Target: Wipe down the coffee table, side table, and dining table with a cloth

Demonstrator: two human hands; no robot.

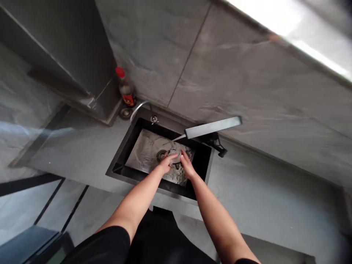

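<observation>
Both hands are inside a dark sink (pixel 110 171), over its wet metal bottom. Between them they hold a clear, round container (pixel 174 151), perhaps glass, whose exact kind I cannot make out. My left hand (pixel 166 163) grips its left side, with the thumb and fingers curved along it. On the opposite side, my right hand (pixel 187 165) has its fingers against the rim. A wide, flat-headed faucet (pixel 213 127) reaches in from the back right, and a thin stream of water falls from it toward the container. Water spreads across the sink bottom around the drain (pixel 161 155).
A bottle with a red cap (pixel 127 91) stands in the back left corner beside a small round metal item (pixel 125 113). A curved thin spout (pixel 140 106) rises at the sink's back left. Grey counter (pixel 261 183) extends on both sides, with a tiled wall (pixel 220 73) behind.
</observation>
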